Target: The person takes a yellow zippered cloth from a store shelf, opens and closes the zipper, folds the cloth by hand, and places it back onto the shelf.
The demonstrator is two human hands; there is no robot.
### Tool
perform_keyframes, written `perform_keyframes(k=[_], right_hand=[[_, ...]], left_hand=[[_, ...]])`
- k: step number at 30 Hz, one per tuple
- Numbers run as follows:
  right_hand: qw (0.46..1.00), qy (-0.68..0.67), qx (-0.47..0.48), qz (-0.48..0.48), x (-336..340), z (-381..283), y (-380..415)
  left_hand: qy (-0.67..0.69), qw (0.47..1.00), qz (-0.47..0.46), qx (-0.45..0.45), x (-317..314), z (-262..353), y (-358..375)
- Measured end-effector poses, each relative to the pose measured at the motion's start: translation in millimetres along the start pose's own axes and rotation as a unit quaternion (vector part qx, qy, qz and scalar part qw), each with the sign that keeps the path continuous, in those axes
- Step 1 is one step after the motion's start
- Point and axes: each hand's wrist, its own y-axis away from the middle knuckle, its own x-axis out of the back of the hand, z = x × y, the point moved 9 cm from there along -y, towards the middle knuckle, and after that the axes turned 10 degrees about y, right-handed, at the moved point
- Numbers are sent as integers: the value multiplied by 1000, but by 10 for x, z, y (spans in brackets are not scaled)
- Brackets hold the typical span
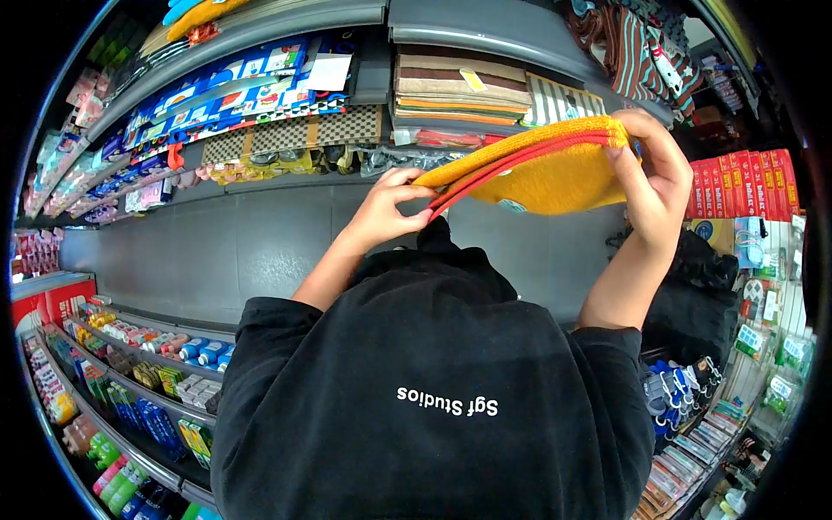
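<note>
Both hands hold a yellow mat (546, 169) with red edging above the grey floor (251, 251). The left hand (386, 204) pinches its near corner, fingers closed; the right hand (654, 173) grips its far edge. Behind, folded mats (459, 91) fill a shelf (295, 178).

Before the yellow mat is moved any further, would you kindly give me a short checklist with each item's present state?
1. Left hand grips the mat at its red-edged corner: ok.
2. Right hand grips the opposite end, fingers over the top edge: ok.
3. Mat lifted free of the shelf stacks: ok, it hangs between the hands.
4. Mat layers kept together: ok, edges lie flush.
5. Folded mats on the shelf sit stable: ok, a flat stack.
6. Floor below free of obstacles: cannot tell, the black shirt blocks most of it.
</note>
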Motion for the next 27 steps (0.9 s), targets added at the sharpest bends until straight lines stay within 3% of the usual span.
perform_keyframes(k=[4,8,10,12,16,18,20,21,27], right_hand=[[1000,12,-3,9,15,17,12],[1000,8,-27,11,8,89,20],[999,7,-34,18,8,114,24],[998,-11,-51,17,3,144,26],[999,-12,-42,21,0,153,15],[999,-14,-47,17,-11,167,11],[999,-14,-47,13,-15,170,11],[999,-14,-46,9,-23,169,8],[998,-27,-50,-4,-63,173,10]], left_hand=[[-110,988,105,-38,143,121,54],[-111,984,136,-19,163,89,109],[-80,988,130,-21,156,129,102],[-79,988,98,-87,90,226,98],[15,986,158,-42,19,-61,284],[-8,993,111,-48,-19,-44,264],[-40,991,71,-110,-67,185,242],[-28,995,35,-84,-102,149,222],[-6,993,25,-112,-80,291,193]])
